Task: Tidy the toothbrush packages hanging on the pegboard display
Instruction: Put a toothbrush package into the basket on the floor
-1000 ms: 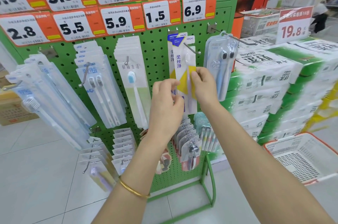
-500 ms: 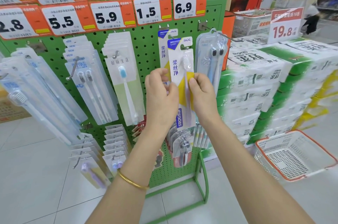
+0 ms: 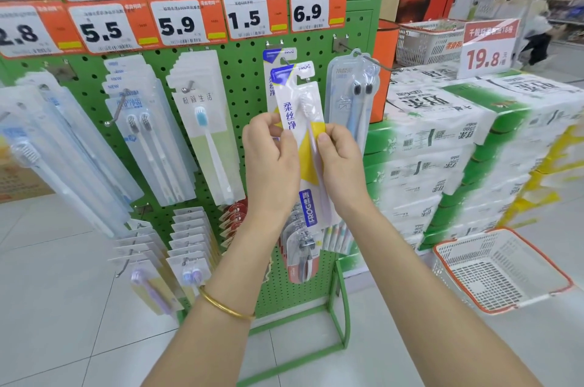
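A white, blue and yellow toothbrush package (image 3: pixel 300 108) hangs near the tip of a metal peg on the green pegboard (image 3: pixel 246 76). My left hand (image 3: pixel 271 162) pinches its left edge and my right hand (image 3: pixel 339 165) pinches its right edge, both at mid-height. A second package of the same kind (image 3: pixel 275 54) hangs behind it, mostly hidden. Other toothbrush packages hang in rows to the left (image 3: pixel 205 133) and a twin-brush blister pack (image 3: pixel 354 99) hangs just to the right.
Orange price tags (image 3: pixel 177 23) line the top of the board. Stacked tissue packs (image 3: pixel 458 149) stand to the right, with a white and orange shopping basket (image 3: pixel 502 273) on the floor in front. More small packages (image 3: pixel 189 244) hang low on the board.
The front package has come forward along its peg, away from the one behind, and both hands have shifted to grip its two side edges. The view has tilted slightly.
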`<state>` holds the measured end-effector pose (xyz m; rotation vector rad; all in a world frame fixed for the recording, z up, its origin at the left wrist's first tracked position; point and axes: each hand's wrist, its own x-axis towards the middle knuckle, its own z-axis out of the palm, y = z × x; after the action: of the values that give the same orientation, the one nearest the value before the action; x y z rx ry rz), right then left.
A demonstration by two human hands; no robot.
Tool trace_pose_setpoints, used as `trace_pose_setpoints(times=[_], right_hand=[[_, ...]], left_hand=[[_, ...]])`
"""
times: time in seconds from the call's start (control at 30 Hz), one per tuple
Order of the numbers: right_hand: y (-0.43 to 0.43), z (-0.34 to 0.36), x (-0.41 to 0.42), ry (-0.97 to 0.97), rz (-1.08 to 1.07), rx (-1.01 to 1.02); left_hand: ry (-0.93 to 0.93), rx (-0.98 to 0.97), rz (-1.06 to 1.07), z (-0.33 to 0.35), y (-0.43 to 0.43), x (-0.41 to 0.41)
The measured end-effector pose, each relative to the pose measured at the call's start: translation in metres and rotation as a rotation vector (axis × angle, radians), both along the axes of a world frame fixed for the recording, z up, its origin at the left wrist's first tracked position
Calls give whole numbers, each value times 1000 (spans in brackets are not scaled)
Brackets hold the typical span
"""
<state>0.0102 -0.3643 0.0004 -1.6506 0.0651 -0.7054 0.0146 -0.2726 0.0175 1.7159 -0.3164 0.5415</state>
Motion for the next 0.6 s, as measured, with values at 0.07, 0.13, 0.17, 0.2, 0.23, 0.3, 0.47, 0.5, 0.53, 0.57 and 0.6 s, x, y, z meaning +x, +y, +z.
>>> trace_pose_setpoints(times=[0.07, 0.13, 0.17, 0.2, 0.23, 0.3, 0.47, 0.5, 0.53, 0.57, 0.6], right_hand=[[0, 0, -2, 3, -1, 7], [1, 0, -3, 1, -4, 10], [1, 0, -3, -3, -9, 13], [2, 0, -3, -8, -15, 19], [2, 0, -2, -12, -23, 25], [3, 0, -2, -8, -34, 38], [2, 2, 2, 5, -16, 96], [3, 1, 3, 9, -7, 119], [3, 1, 3, 14, 1, 141], [4, 1, 3, 18, 6, 158], [4, 2, 3, 18, 10, 171]], left_hand=[[0, 1, 4, 1, -1, -2], [3, -3, 5, 2, 0, -4], [2, 0, 9, 3, 0, -4], [2, 4, 14, 3, -1, -5], [2, 9, 19, 3, -1, -6], [1, 18, 22, 3, -1, -8], [-1, 29, 31, 5, -1, -10], [-3, 29, 32, 4, -2, -10], [-4, 30, 32, 4, -2, -11], [-3, 30, 31, 4, -2, -11], [-1, 29, 29, 3, -3, -11]])
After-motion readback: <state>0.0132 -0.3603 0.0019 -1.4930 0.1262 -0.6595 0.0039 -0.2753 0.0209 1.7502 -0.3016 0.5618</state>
